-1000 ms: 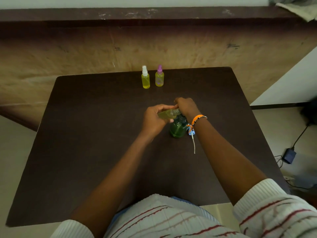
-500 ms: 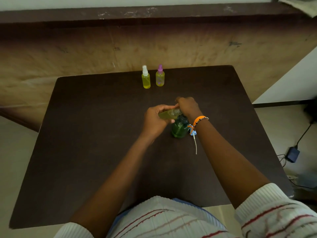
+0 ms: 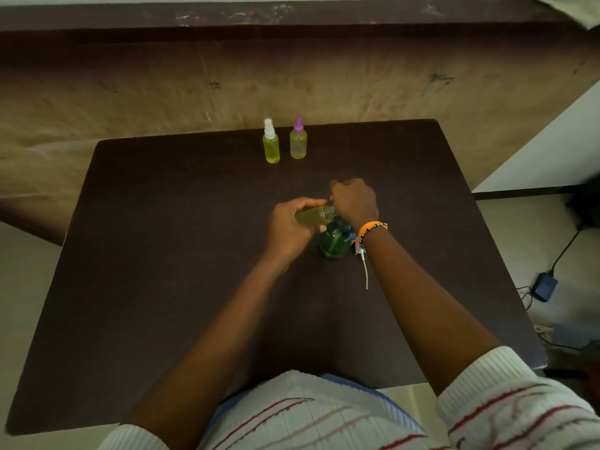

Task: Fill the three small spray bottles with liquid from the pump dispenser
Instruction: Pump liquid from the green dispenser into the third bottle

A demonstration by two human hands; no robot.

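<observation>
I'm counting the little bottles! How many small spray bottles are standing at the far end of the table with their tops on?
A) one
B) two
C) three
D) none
B: a white-topped spray bottle and a purple-topped spray bottle stand side by side at the far edge of the table, while the left hand holds the third bottle.

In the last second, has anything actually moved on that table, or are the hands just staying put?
Almost nothing has moved. The left hand still holds the small bottle tipped sideways at the green pump dispenser, and the right hand stays on top of the pump. The two capped spray bottles at the far edge stand as before. Only the camera shifted slightly.
</observation>
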